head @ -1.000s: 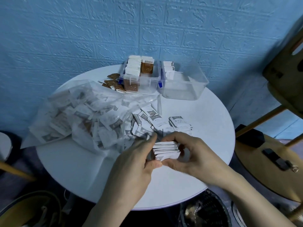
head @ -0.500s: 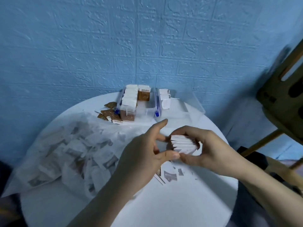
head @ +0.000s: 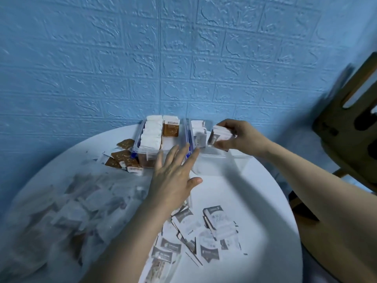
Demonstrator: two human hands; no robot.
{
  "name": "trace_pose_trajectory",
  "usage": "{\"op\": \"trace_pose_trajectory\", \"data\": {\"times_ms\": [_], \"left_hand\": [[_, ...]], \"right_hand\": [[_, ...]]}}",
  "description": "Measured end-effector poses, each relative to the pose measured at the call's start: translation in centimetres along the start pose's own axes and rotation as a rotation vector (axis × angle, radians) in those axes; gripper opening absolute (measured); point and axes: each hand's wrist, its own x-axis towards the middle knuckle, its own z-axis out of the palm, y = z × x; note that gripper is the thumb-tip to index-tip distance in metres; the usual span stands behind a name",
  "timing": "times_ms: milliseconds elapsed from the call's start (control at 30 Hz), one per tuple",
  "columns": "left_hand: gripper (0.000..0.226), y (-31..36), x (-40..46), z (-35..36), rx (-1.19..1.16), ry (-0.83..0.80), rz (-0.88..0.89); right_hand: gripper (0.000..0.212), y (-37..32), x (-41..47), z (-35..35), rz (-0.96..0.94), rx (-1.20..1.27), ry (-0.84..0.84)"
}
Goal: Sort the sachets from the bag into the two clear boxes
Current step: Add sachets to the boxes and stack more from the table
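Right hand [head: 241, 135] pinches a small stack of white sachets [head: 221, 134] between thumb and fingers and holds it above the far end of the right box [head: 234, 163], just beside the few white sachets already standing there [head: 199, 133]. Left hand [head: 173, 176] is spread wide with straight fingers and holds nothing; its fingertips reach to the near rims where the two boxes meet, though whether they touch the plastic I cannot tell.

Judging by how things lie, the sorting is under way but far from done. The left box [head: 150, 158] is well filled: a long row of white-backed sachets stands on edge along one side, and one brown sachet [head: 171, 129] faces out at the far end. The right box holds only that short row at its far wall, and most of its floor is bare.

Much is left. The clear bag [head: 61, 211] on the left of the desk [head: 255, 201] looks still bulky with sachets, blurred in this view. A loose heap of grey-and-white sachets [head: 204, 231] lies on the desk in front of the person, and a few brown sachets [head: 122, 156] lie beside the left box, outside it. The stack in the right hand appears to be on its way into the right box.
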Motion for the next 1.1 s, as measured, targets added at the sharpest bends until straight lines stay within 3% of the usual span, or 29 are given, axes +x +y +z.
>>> {"op": "trace_pose_trajectory", "data": {"times_ms": [367,533,667,833,1000,1100], "left_hand": [[0.072,-1.5,0.2,2.5,0.031,0.227,0.070],[0.074,-1.4,0.1,2.7,0.041,0.217,0.058],[0.072,-1.5,0.1,2.7,0.042,0.218,0.062],[0.074,-1.4,0.1,2.7,0.051,0.227,0.057],[0.075,-1.5,0.1,2.8,0.054,0.227,0.060],[0.075,-1.5,0.1,2.8,0.055,0.231,0.058]], "right_hand": [[0.036,1.9,7.0,4.3,0.031,-0.305,-0.176],[0.047,3.0,7.6,4.7,0.022,-0.529,-0.168],[0.043,3.3,7.5,4.3,0.043,-0.581,-0.136],[0.066,3.0,7.3,3.7,0.301,-0.705,-0.111],[0.033,3.3,7.4,4.1,0.394,-0.535,-0.230],[0.030,3.2,7.8,4.5,0.407,-0.534,-0.221]]}}
